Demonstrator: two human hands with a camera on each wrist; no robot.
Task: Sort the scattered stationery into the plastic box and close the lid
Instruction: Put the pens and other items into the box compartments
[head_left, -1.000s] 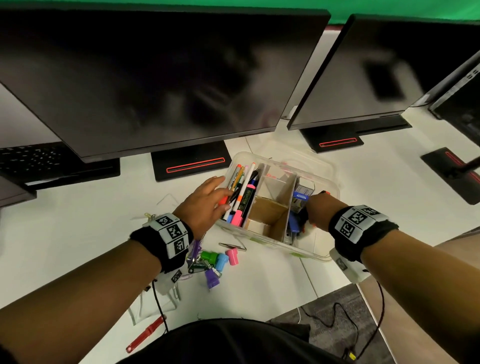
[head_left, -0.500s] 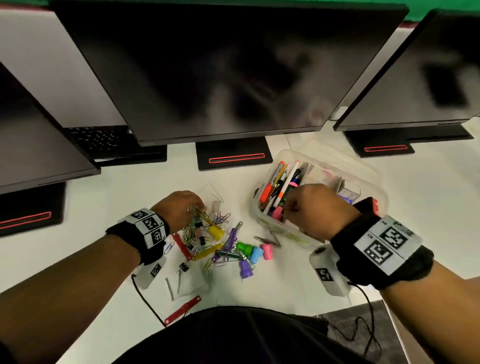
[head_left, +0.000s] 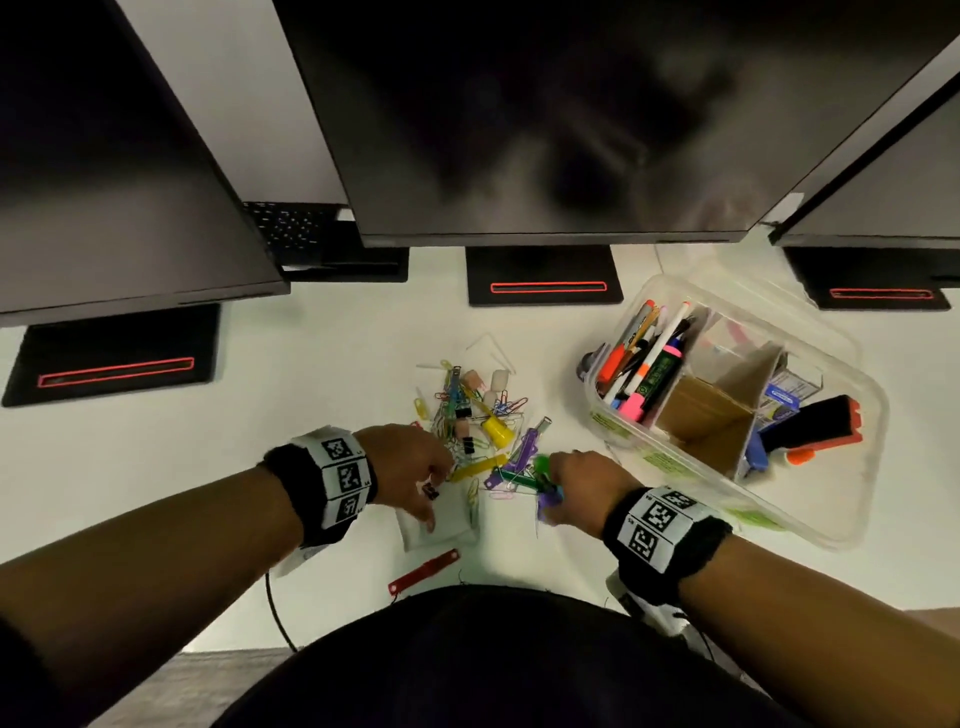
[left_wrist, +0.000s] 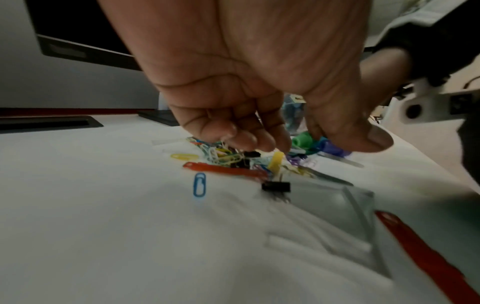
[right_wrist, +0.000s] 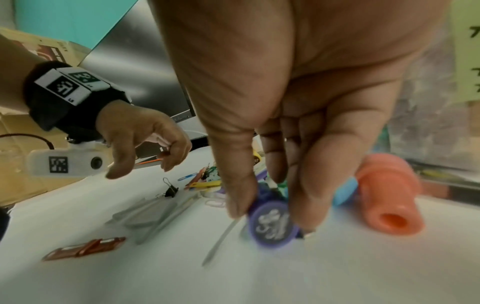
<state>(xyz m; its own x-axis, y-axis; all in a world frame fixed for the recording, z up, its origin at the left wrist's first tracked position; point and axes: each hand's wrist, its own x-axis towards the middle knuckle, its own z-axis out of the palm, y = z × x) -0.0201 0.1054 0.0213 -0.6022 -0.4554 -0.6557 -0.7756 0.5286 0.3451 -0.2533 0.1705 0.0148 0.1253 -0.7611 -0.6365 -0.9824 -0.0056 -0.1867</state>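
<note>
White desk under a row of dark monitors, black stands with red slots behind. Nearest the front edge: red plastic strip, then a flat clear sleeve with a black binder clip at its far end. Left hand hangs over the near-left side of the clip pile, fingers loosely curled, holding nothing that I can see. Right hand at the pile's near-right side, thumb and fingers pinching a purple round stamp; pink rubbery cap lies just right of it. Lone blue paperclip sits left of the pile. Further right, towards the desk's right edge: open clear plastic box, markers in the left compartment, cardboard-divided middle compartments look empty, board eraser on the right side.
</note>
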